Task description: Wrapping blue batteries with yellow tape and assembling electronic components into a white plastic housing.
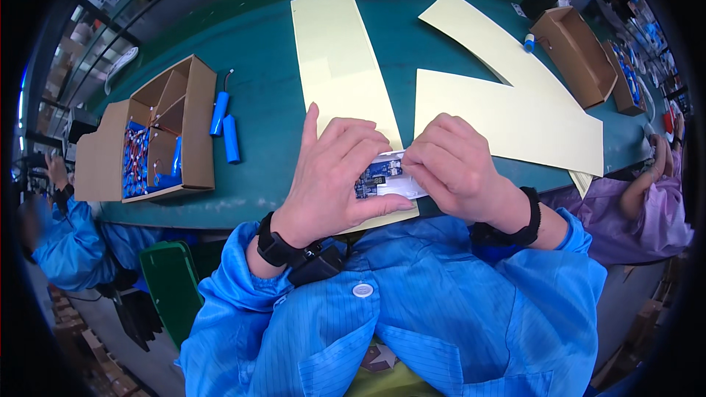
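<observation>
Between my two hands, close to the table's front edge, is a white plastic casing with a blue circuit board inside it. A small dark display sits on the board. My left hand grips the casing from the left, thumb along the near side and fingers over the far side. On the casing's right end, my right hand has its thumb and fingertips pinched together. Whether a small part or wire is between those fingertips is hidden.
Yellow card sheets lie beyond my hands and to the right. Two blue battery cells lie beside a divided cardboard box of wired cells at left. Another open box stands far right. People sit at both sides.
</observation>
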`<state>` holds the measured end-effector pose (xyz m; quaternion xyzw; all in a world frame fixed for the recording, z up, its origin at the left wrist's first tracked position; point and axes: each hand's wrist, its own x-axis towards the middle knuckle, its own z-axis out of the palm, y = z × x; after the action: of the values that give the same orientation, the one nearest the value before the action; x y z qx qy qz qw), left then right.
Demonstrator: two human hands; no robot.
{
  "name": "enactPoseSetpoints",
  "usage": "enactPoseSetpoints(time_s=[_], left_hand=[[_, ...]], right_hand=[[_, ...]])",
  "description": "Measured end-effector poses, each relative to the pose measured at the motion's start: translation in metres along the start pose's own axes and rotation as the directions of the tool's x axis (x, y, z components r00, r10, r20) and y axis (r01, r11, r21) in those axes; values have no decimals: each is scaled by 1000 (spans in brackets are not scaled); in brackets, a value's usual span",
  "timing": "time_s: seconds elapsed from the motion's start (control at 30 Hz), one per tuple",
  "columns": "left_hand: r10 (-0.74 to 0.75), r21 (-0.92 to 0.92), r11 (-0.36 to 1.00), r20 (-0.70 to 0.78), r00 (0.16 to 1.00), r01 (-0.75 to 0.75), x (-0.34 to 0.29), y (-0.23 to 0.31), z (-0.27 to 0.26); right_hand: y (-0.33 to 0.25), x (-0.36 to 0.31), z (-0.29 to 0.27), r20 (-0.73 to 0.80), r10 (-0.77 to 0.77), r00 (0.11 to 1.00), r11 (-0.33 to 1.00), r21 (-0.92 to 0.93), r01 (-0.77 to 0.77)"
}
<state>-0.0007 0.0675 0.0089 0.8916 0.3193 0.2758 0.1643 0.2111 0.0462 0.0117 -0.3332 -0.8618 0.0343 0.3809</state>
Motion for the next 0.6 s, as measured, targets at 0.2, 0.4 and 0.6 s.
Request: enactPoseSetpoints(time_s=[0.2, 0.4, 0.6], left_hand=[[30, 8, 1000, -22, 999, -30, -1, -3, 3], [12, 4, 1000, -17, 1000, -12, -2, -4, 2], [17, -9, 1000, -9, 1000, -18, -1, -5, 2]], right_hand=[[2, -4, 4, -20, 4, 1000, 1000, 4, -4], [2, -4, 6, -24, 3, 1000, 1000, 9, -3], [1, -1, 1, -8, -30, 1000, 997, -65, 29]])
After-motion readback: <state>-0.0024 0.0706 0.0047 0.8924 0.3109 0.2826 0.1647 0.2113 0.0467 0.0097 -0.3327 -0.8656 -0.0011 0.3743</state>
